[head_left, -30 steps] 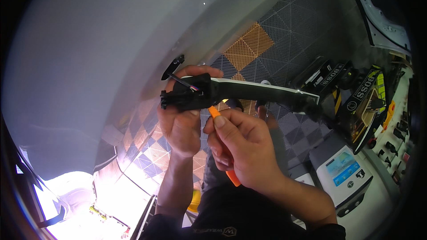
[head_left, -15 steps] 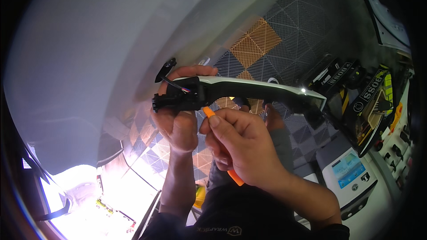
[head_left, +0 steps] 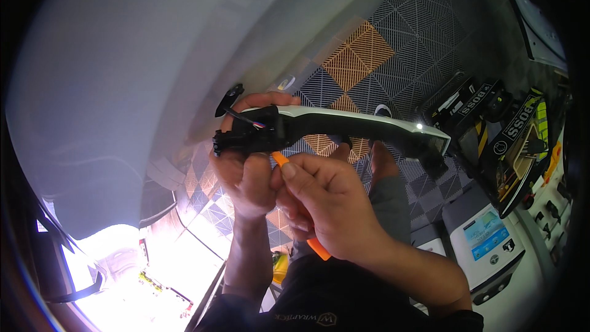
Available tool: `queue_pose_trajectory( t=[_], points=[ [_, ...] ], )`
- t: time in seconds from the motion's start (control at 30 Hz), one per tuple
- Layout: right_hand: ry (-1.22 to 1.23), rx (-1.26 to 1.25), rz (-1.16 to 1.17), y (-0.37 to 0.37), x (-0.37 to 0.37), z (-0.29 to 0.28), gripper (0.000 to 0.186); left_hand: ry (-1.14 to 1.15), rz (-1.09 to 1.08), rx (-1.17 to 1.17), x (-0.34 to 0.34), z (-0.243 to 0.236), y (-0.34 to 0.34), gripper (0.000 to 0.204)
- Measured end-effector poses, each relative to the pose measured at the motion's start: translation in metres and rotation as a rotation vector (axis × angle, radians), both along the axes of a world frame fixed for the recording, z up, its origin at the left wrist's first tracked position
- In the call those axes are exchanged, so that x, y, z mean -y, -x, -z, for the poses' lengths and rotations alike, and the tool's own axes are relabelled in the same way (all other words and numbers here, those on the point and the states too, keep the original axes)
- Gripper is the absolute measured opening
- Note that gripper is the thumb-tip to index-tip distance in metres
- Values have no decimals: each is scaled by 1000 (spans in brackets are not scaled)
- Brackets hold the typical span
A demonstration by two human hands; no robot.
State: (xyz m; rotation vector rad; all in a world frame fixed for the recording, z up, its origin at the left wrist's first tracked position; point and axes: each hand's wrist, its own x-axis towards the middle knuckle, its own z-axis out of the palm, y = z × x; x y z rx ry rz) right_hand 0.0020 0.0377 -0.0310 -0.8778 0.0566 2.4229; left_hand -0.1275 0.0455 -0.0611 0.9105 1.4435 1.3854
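A car door handle (head_left: pixel 359 125), black on the side facing me with a pale painted edge, is held level at its left end in my left hand (head_left: pixel 252 184). My fingers wrap behind it and the thumb lies below. From that end, a cable with thin coloured wires (head_left: pixel 246 119) runs to a black connector piece (head_left: pixel 230 99). My right hand (head_left: pixel 332 203) pinches an orange pry tool (head_left: pixel 280 158). The tool's tip is at the handle's lower edge, close to my left thumb; whether it is wedged in cannot be made out. Its other end shows below my palm.
A large grey car body panel (head_left: pixel 123 98) fills the left side. Grey and orange floor tiles (head_left: pixel 356 55) lie beneath. At right stand black tool bags (head_left: pixel 516 141) and a white machine with a screen (head_left: pixel 485 233). Glaring light covers the lower left.
My right hand and the orange pry tool have shifted slightly left along the handle's lower edge. The handle has stayed almost still in my left hand.
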Motion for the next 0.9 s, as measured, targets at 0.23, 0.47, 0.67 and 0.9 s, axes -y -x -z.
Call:
queue_pose_trajectory(
  t=[0.23, 0.47, 0.67, 0.9],
  points=[
    [-77, 81, -27, 6, 0, 0, 27, -21, 64, 14, 2, 2, 8, 58],
    [4, 14, -80, 2, -8, 4, 28, -32, 76, 29, 1, 5, 9, 61],
    [2, -32, -114, -3, -12, 13, 28, -52, 105, -7, 2, 8, 12, 62],
    [-29, -24, -54, 0, -3, 18, 28, -70, 173, -99, 3, 12, 20, 58]
  ],
)
